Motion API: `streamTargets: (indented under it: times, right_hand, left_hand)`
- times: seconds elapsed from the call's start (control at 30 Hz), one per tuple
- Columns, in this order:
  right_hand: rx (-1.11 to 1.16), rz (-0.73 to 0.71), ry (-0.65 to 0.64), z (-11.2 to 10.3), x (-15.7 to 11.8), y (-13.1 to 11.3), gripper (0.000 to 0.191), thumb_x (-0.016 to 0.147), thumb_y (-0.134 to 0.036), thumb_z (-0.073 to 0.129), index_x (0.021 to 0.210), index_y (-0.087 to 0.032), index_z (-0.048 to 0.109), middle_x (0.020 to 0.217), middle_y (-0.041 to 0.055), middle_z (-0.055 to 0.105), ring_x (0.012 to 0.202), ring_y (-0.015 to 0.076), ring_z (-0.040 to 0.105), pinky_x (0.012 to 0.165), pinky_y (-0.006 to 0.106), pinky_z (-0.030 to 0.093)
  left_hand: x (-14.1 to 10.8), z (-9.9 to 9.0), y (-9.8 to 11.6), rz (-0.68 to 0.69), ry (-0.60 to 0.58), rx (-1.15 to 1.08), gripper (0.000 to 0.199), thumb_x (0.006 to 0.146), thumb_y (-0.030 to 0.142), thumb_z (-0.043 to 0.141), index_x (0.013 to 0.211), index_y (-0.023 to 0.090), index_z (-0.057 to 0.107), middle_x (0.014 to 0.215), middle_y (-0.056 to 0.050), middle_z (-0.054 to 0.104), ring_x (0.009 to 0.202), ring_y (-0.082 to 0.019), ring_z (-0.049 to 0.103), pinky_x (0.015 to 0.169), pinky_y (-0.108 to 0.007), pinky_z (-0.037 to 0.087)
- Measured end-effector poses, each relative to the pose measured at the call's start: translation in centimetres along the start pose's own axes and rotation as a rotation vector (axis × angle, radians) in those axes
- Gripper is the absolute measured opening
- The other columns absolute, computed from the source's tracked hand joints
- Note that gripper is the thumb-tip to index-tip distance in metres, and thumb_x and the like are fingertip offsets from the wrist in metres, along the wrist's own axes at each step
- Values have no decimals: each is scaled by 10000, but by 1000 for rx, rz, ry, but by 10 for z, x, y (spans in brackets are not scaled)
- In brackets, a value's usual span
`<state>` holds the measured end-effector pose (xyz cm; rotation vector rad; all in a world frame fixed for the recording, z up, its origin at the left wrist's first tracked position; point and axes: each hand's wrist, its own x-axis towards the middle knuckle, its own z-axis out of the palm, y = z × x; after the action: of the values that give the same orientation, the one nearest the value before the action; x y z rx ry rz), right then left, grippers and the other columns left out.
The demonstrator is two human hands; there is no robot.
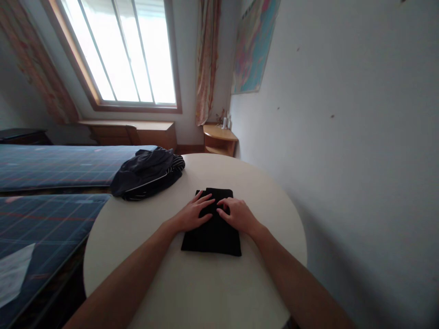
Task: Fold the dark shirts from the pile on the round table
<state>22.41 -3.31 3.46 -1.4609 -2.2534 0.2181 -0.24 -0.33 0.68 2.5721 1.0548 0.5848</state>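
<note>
A black folded cloth [212, 240], roughly rectangular, lies flat on the round white table [212, 292]. On its left part rests my left hand [194, 214], fingers spread over the fabric. My right hand [238, 214] touches the cloth from the right side, with its fingers bent and apart. Neither hand has the fabric gripped between its fingers. What kind of garment the folded cloth is, I cannot tell.
A heap of dark clothes [147, 171] with white stripes sits at the table's far left edge. Blue plaid mattresses [61, 167] adjoin the left side, one bearing a white paper [15, 274]. A wall [360, 160] stands close on the right. A small corner shelf [219, 133] is behind.
</note>
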Motion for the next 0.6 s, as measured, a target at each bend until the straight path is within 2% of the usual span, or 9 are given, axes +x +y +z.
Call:
streamTargets:
  times: [0.27,0.43,0.5,0.6]
  right_hand:
    - [4,0,7,-1,0,-1,210,915,-367,621,1056,-231,698,909,21,679,826,169,605,772,310,394]
    - [-14,-8,-5,0,0,-1,222,927,-384,603,1060,-231,693,911,28,675,857,183,611,815,329,414]
    - [-32,-16,9,1,-1,-1,256,927,-405,598,1086,-227,691,985,54,680,941,207,615,874,357,425]
    - [-46,-74,42,6,-3,-2,408,912,-458,607,1248,-229,645,1277,108,627,1200,260,546,1036,423,388]
  left_hand:
    - [0,0,-2,10,-1,0,577,948,424,560,1484,237,461,1609,-37,322,1530,-300,88,1233,-511,213]
    - [0,1,-2,2,4,-2,571,947,426,560,1484,258,460,1608,-33,327,1531,-295,88,1230,-514,216]
    - [0,2,-2,3,14,-2,578,943,433,567,1485,268,457,1616,-35,308,1530,-298,89,1229,-516,214]
    - [0,4,-5,-13,21,-5,558,965,420,522,1494,263,440,1643,-36,237,1532,-293,79,1234,-504,200]
